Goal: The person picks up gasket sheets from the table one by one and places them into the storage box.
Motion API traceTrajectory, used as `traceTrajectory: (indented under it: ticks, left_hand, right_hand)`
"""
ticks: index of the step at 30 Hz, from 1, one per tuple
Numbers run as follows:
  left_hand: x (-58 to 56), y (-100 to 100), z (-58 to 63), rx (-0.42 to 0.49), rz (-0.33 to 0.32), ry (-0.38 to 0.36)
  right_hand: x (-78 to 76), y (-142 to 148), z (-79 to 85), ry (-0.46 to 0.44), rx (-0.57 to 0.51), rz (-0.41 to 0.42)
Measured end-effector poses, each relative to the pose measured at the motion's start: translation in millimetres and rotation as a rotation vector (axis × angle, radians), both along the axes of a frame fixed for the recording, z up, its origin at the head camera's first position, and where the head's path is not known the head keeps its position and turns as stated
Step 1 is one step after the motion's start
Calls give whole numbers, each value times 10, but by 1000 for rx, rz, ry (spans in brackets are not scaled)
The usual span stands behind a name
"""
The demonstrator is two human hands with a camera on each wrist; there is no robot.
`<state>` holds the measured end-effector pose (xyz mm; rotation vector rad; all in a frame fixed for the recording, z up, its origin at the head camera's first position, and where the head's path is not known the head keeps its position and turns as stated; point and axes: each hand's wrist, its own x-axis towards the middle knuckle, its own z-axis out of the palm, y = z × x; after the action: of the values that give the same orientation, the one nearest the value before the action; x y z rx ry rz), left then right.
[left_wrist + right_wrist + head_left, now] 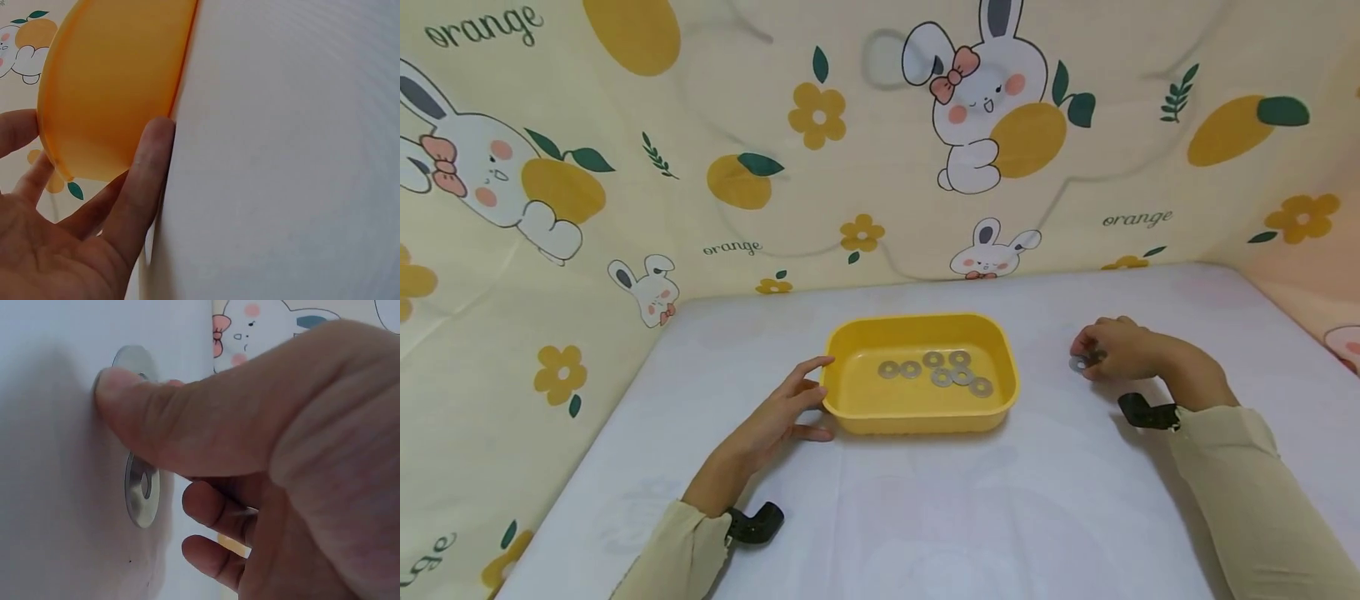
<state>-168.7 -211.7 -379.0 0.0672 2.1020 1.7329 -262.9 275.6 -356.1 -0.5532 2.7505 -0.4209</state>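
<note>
A shallow yellow plastic tray (925,423) stands mid-table with several flat grey metal washers (910,369) lying in its middle and right part. At its left end my left hand (775,417) has its fingers spread, fingertips at the rim and thumb low by the near corner. The left wrist view shows the thumb (147,162) extended along the tray's end (119,81). Off to the right, my right hand (1123,348) bends over washers on the table, its thumb and forefinger pinching at one washer (134,359), partly hidden by the thumb. Another washer (142,500) shows below the thumb.
A white cloth covers the table (917,517). Behind it hangs a cream curtain (820,192) printed with rabbits and oranges, which also runs along both sides. Each wrist carries a small black camera (756,523).
</note>
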Motion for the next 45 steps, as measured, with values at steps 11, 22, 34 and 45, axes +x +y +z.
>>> traceTrajectory:
  ticks: [11, 22, 34, 45]
  left_hand:
    - [10, 13, -7, -8, 5, 8]
    - [-18, 26, 14, -7, 15, 13]
    - [11, 7, -19, -13, 0, 28]
    - [3, 12, -28, -12, -3, 12]
  right_hand:
    - [-1, -17, -12, -52, -107, -35]
    - [7, 3, 49, -34, -63, -48]
    - [-5, 1, -4, -13, -62, -62]
    - [2, -41, 47, 39, -100, -76]
